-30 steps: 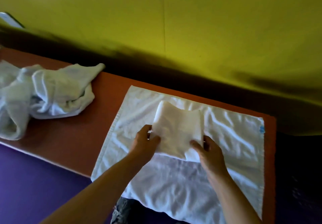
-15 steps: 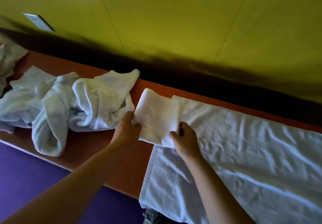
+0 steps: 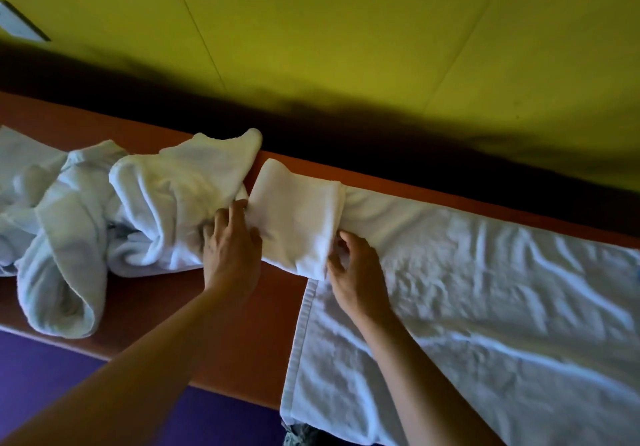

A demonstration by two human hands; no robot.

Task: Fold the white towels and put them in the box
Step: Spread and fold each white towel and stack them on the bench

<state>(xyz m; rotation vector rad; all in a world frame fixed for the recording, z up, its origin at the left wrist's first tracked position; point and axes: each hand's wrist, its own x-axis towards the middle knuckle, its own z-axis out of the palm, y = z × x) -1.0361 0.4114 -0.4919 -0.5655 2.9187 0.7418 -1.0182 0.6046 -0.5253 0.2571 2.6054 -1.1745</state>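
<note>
A small folded white towel (image 3: 298, 217) lies across the left edge of a large white towel (image 3: 485, 310) spread flat on the orange table (image 3: 242, 352). My left hand (image 3: 230, 248) grips the folded towel's left side, fingers also brushing the crumpled pile. Pinching its lower right corner is my right hand (image 3: 356, 275). A heap of crumpled white towels (image 3: 114, 220) sits just left of the folded one. No box is in view.
A yellow-green wall (image 3: 346, 29) rises behind the table, with a dark gap along its foot. A white wall plate (image 3: 19, 24) shows at the upper left. Purple floor (image 3: 52, 376) lies below the table's near edge.
Both hands have carried the folded towel left, off the middle of the spread towel to its left edge beside the crumpled pile. The view has swung left with them.
</note>
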